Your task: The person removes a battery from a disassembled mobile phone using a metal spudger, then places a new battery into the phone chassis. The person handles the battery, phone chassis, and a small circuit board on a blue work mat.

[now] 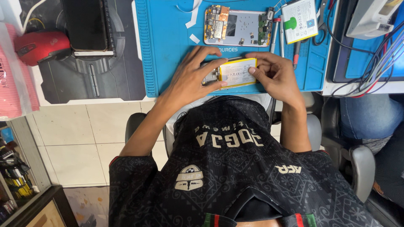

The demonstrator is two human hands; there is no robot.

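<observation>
**Both hands on the yellow-edged phone battery**

Your left hand [191, 75] has its fingers spread and curved, the fingertips resting on the left end of a flat phone battery [237, 72] with a yellow edge and pale label. Your right hand [275, 75] pinches the battery's right end, thumb against its edge and the other fingers bent over the top. The battery lies near the front edge of the blue work mat [168, 46], tilted slightly, with some small grey part under its left end that your fingers mostly hide.

Just beyond your hands, an opened phone [237, 27] lies on the mat with its back off, circuit boards showing at both ends. To its right rest a pair of slim tools [275, 35], then a second battery [299, 20] with a white label and a green patch. Scraps of white tape [193, 17] lie left of the opened phone.

Further left on the bench, off the mat, a dark tablet [86, 25] lies beside a red computer mouse [40, 45]. At the far right a bundle of cables [378, 63] trails over the bench edge.
</observation>
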